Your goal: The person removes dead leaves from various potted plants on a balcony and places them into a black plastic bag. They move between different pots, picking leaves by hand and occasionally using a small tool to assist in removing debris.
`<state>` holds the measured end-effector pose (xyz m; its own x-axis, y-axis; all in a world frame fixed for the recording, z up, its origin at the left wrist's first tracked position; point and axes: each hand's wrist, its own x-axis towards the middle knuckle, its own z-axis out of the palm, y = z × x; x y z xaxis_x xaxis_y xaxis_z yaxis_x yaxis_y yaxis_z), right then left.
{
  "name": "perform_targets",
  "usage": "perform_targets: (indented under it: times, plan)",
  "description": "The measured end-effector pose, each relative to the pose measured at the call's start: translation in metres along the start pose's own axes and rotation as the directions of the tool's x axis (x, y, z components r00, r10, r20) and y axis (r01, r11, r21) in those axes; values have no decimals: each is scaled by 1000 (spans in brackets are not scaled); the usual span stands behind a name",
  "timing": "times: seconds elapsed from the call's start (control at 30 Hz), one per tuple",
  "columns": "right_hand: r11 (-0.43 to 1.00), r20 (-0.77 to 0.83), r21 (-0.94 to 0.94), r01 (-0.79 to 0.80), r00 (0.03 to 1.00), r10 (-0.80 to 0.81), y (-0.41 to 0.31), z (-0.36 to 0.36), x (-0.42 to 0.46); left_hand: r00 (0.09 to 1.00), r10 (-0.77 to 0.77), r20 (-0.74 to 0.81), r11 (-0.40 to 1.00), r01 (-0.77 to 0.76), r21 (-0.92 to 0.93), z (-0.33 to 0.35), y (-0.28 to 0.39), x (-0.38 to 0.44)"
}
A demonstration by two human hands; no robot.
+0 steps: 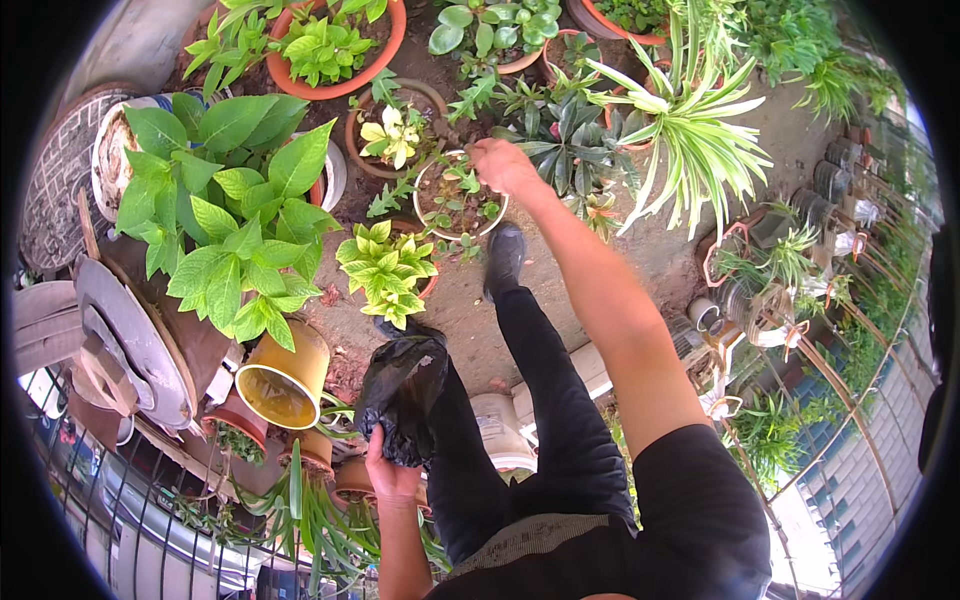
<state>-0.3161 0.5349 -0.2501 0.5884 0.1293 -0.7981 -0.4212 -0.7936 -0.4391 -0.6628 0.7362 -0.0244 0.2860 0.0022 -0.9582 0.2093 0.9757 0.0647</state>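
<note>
My left hand (394, 466) grips a crumpled black plastic bag (405, 390) from below, in front of my left leg. Soil-like brown matter shows at the bag's upper part. Stretched out ahead, my right hand (506, 169) is over the far right rim of a white-rimmed pot (421, 219). Small leafy plants (450, 204) grow in that pot's soil. The right fingers are bent together, and whether they hold anything cannot be made out. Close to them are the dark, narrow leaves of a potted plant (574, 142).
A bright green potted plant (384, 266) stands near my left shoe, mostly hidden by the bag. Large-leaved foliage (232, 202) spreads at left, above a tipped yellow bucket (285, 375). A spider plant (686, 127) arches at right. Metal railings (172, 525) edge the lower left.
</note>
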Motion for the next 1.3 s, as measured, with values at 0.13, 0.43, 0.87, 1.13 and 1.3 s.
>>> perform_targets:
  times: [0.13,0.43,0.87,1.13,1.3]
  plan:
    - [996,189,4,-86,978,84,-7,9,5,1000,10,-16,1000,-10,-2,12,-1,6]
    - [281,269,888,-365,906,327,-31,37,16,1000,1,-14,1000,-1,-22,13,9,12]
    - [735,-114,670,-108,963,246,-3,101,1,1000,18,21,1000,-17,-11,6,17,10]
    - [453,-67,889,-71,957,282,-17,92,-12,999,0,32,1000,0,-23,-2,13,12]
    - [479,4,868,-134,965,262,-23,65,-15,1000,-12,24,999,13,-40,1,16,10]
